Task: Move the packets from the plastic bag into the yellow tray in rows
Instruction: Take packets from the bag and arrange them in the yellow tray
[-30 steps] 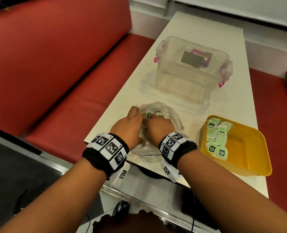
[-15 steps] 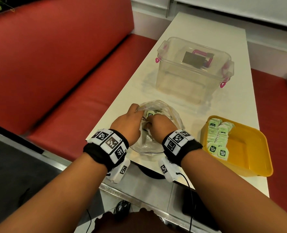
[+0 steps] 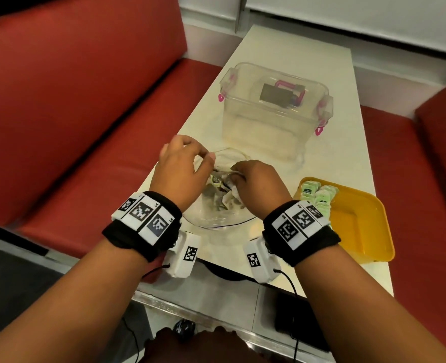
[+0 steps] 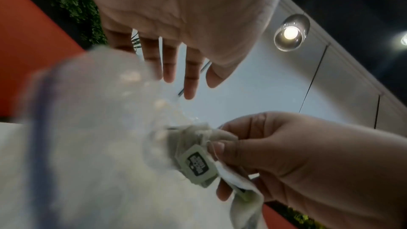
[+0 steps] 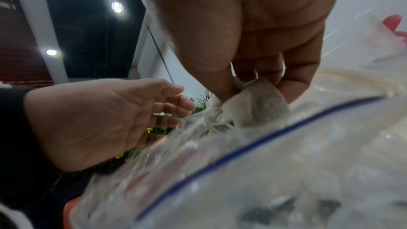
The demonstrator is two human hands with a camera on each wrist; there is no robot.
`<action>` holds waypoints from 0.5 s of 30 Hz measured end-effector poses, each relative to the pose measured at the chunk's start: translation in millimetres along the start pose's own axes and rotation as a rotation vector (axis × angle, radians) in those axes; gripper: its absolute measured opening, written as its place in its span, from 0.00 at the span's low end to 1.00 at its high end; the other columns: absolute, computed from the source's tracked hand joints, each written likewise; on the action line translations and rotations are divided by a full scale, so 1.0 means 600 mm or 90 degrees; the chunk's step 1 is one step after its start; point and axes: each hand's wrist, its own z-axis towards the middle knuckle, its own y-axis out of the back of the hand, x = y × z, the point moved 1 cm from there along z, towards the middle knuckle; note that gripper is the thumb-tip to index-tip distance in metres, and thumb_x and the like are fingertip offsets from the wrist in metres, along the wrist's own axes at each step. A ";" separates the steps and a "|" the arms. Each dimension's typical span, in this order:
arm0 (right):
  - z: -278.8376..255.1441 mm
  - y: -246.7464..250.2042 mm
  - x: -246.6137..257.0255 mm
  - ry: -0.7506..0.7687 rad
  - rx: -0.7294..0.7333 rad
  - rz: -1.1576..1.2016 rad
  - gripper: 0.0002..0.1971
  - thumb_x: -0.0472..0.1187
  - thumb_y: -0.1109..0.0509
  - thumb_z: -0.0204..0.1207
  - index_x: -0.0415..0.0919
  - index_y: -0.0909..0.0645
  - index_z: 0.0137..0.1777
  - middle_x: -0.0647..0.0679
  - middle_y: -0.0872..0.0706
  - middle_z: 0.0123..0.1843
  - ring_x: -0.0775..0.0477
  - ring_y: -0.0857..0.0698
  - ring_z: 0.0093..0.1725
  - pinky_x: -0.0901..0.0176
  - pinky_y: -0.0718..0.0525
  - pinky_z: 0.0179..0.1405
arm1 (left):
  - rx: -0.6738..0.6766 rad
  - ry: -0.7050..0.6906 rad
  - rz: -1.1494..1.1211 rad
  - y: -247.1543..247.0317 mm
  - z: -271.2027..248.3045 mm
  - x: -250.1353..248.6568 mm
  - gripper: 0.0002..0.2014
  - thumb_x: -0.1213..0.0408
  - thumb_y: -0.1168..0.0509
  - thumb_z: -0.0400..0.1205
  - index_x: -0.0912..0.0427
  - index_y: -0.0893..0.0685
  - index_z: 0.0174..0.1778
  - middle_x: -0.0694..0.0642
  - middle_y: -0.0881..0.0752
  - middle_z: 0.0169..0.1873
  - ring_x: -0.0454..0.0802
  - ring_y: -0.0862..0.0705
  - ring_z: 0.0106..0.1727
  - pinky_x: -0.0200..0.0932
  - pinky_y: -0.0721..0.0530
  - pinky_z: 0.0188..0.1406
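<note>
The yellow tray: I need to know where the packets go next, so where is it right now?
In the head view the yellow tray sits at the table's near right corner, right of the plastic bag and the right hand, nearer than the clear box.

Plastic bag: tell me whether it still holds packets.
It does. Through the clear plastic bag several packets show, and the right hand pinches a bunch of them at its mouth.

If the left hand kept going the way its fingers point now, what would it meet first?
Probably the far rim of the clear plastic bag, which the left hand points over; beyond that stands the clear plastic storage box with pink latches. Depth is uncertain.
</note>
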 end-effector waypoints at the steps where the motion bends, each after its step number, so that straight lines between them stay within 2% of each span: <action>1: 0.000 0.006 -0.004 -0.008 -0.014 0.023 0.10 0.39 0.37 0.81 0.40 0.14 0.49 0.42 0.12 0.46 0.40 0.16 0.49 0.59 0.32 0.38 | -0.021 -0.001 -0.006 0.003 0.003 -0.005 0.12 0.52 0.38 0.84 0.55 0.14 0.52 0.52 0.23 0.59 0.53 0.29 0.64 0.35 0.38 0.56; 3: -0.004 0.020 -0.014 -0.024 -0.041 0.071 0.10 0.40 0.36 0.82 0.40 0.13 0.54 0.44 0.11 0.49 0.43 0.16 0.50 0.61 0.30 0.40 | -0.049 -0.003 -0.023 0.004 0.008 -0.015 0.11 0.52 0.38 0.84 0.55 0.15 0.50 0.51 0.23 0.57 0.52 0.27 0.61 0.35 0.38 0.55; 5: -0.008 0.033 -0.023 -0.036 -0.062 0.126 0.10 0.40 0.35 0.81 0.41 0.13 0.54 0.48 0.12 0.44 0.47 0.17 0.44 0.66 0.31 0.36 | -0.055 -0.003 -0.071 0.001 0.011 -0.026 0.08 0.53 0.38 0.84 0.52 0.17 0.47 0.50 0.24 0.54 0.50 0.23 0.55 0.36 0.33 0.51; 8: -0.013 0.055 -0.035 -0.042 -0.081 0.191 0.06 0.39 0.34 0.80 0.43 0.14 0.46 0.57 0.20 0.32 0.54 0.23 0.34 0.64 0.31 0.32 | -0.029 0.006 -0.124 -0.013 0.013 -0.044 0.08 0.56 0.40 0.86 0.55 0.22 0.46 0.53 0.24 0.52 0.40 0.23 0.41 0.30 0.33 0.40; 10: -0.017 0.071 -0.042 -0.041 -0.099 0.212 0.07 0.39 0.33 0.79 0.43 0.16 0.42 0.57 0.23 0.29 0.56 0.26 0.31 0.61 0.30 0.32 | -0.019 0.022 -0.140 -0.027 0.013 -0.050 0.10 0.55 0.41 0.87 0.58 0.24 0.46 0.56 0.21 0.49 0.47 0.23 0.44 0.34 0.33 0.41; 12: -0.022 0.088 -0.049 -0.041 -0.120 0.226 0.07 0.39 0.33 0.79 0.42 0.16 0.41 0.53 0.21 0.29 0.52 0.25 0.30 0.59 0.29 0.32 | 0.000 0.078 -0.212 -0.040 0.012 -0.060 0.15 0.50 0.44 0.87 0.60 0.25 0.46 0.57 0.19 0.44 0.54 0.18 0.47 0.44 0.25 0.44; 13: -0.024 0.095 -0.052 -0.038 -0.129 0.235 0.07 0.39 0.33 0.79 0.41 0.16 0.41 0.52 0.21 0.29 0.50 0.23 0.31 0.57 0.28 0.33 | 0.024 0.124 -0.267 -0.045 0.011 -0.068 0.18 0.47 0.45 0.87 0.60 0.25 0.48 0.56 0.19 0.42 0.53 0.16 0.44 0.50 0.19 0.43; 15: -0.028 0.107 -0.058 -0.032 -0.148 0.247 0.07 0.39 0.33 0.79 0.42 0.16 0.41 0.53 0.20 0.28 0.48 0.21 0.32 0.57 0.27 0.33 | 0.103 0.226 -0.390 -0.056 0.005 -0.090 0.23 0.42 0.49 0.87 0.61 0.24 0.52 0.57 0.18 0.40 0.51 0.14 0.38 0.49 0.16 0.36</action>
